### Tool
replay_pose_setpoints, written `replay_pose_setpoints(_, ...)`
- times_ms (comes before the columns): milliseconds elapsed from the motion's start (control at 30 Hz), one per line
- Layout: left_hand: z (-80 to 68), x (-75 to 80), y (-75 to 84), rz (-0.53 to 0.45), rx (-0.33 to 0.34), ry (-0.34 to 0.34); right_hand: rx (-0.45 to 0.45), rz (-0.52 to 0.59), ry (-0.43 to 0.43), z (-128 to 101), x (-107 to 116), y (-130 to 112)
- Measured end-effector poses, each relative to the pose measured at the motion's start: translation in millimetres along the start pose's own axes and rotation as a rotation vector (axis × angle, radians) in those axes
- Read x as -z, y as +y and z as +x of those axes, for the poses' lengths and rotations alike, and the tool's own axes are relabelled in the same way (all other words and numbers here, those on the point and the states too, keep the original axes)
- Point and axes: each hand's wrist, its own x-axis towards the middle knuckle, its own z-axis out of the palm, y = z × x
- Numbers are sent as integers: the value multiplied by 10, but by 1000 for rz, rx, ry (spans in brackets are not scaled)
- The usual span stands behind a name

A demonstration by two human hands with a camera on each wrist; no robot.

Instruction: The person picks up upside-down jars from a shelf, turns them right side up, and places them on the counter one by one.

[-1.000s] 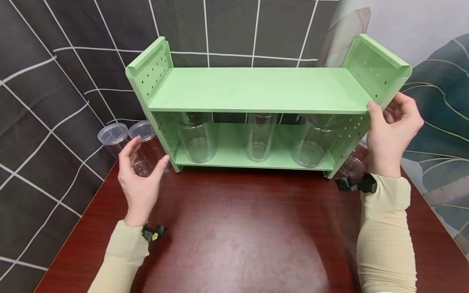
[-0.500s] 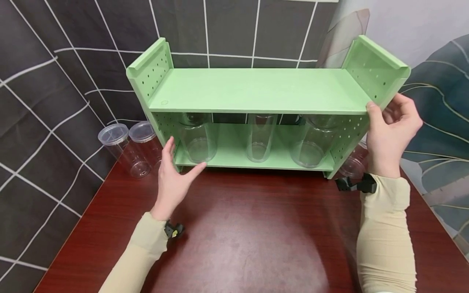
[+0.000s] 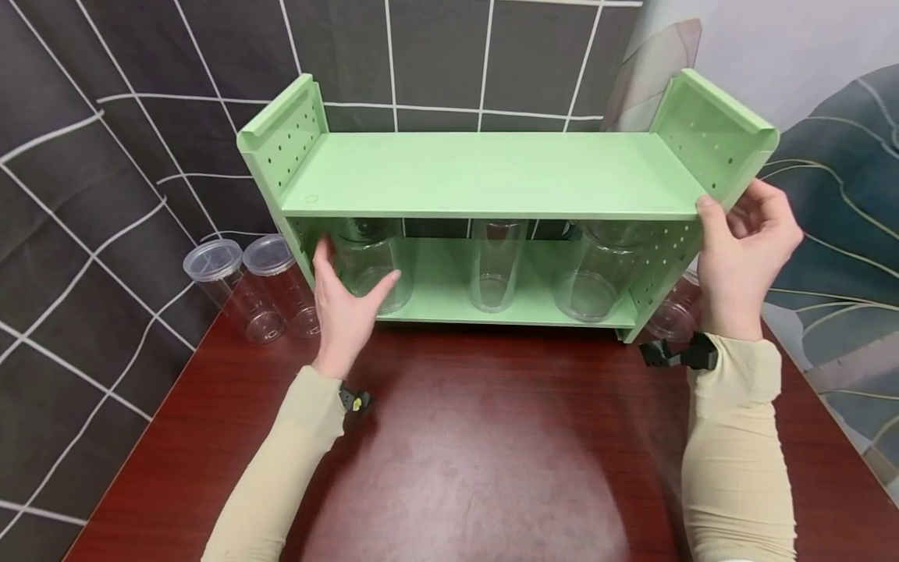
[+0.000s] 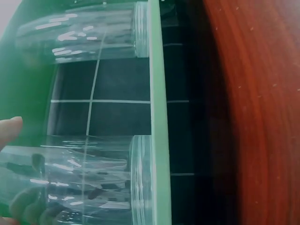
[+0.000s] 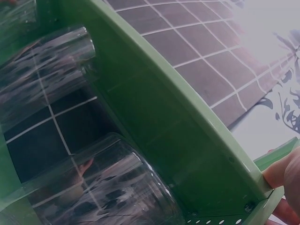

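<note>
A green two-tier shelf rack (image 3: 492, 176) stands on the table with three clear jars on its lower shelf. My left hand (image 3: 342, 316) is spread around the left jar (image 3: 368, 261), thumb at the front and fingers by its left side. The left wrist view shows fingers through that jar's clear wall (image 4: 108, 183), with the thumb (image 4: 8, 130) apart from it. On the right, my right hand (image 3: 744, 257) grips the rack's side panel (image 3: 723, 148), thumb at the upper shelf's corner and fingers outside, partly hidden.
On the lower shelf stand a narrow middle jar (image 3: 495, 273) and a wider right jar (image 3: 590, 289). Two lidded jars (image 3: 214, 261) stand left of the rack. Another clear jar (image 3: 674, 312) is partly hidden at right. The reddish wooden table (image 3: 477, 437) extends in front; tile-patterned cloth hangs behind.
My left hand has moved right and forward, from beside the lidded jars to around the left jar on the rack. My right hand keeps its grip on the side panel.
</note>
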Motion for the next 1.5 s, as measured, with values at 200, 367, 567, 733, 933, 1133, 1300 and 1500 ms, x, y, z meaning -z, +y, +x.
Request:
replay_pose_setpoints(200,118,-67,-15,-17,5,54,10,-35,-6,18,-3,42)
replay_pose_setpoints(367,149,-102,-10,-55,14,86,13,-35,-6,5,-19,28)
replay_pose_setpoints(567,93,-110,40,-98,1,107,2,4,2,-44,-28,-41)
replay_pose_setpoints(733,16,-79,84,-133,7,77,-2,23,11,-49,-12,-60)
replay_pose_setpoints(933,-71,-10,102,-88,-10,48,-8,31,15,-40,1,-51)
replay_pose_setpoints(1133,-164,48,96,-67,-14,22,-9,18,15,-34,-1,-40)
replay_pose_setpoints(1300,-223,88,114,-113,-53,22,-19,17,18,-6,20,0)
replay_pose_setpoints(1500,-348,150,179,-192,-48,3,58,-35,43,-148,43,-30)
